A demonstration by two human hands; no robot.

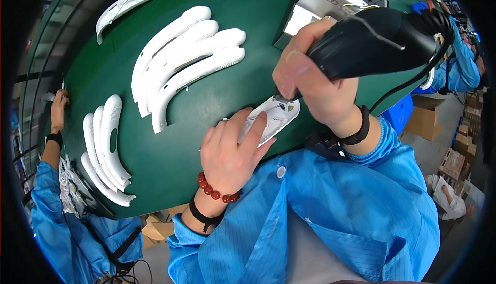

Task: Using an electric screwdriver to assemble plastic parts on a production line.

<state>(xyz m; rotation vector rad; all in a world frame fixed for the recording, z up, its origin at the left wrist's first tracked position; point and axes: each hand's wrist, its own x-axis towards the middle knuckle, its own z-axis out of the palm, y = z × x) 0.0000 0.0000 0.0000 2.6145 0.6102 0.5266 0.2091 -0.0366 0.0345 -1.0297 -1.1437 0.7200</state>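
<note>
My right hand (320, 77) is wrapped round a black corded electric screwdriver (372, 43). The tool's tip points down at the near end of a white curved plastic shell (283, 112) lying on the green table; whether it touches a screw is hidden by my fingers. Over the shell's other end rests my left hand (232, 147), its thumb along the near edge and its fingers across the inside, holding it down. A thin wire and small round parts show inside the shell.
Several white curved shells (194, 51) lie beyond my left hand, more (106, 149) at the left. One shell (126, 6) lies at the far left. A metal box-like device (325, 5) stands behind the screwdriver. A co-worker's hand (59, 111) reaches the table's left edge.
</note>
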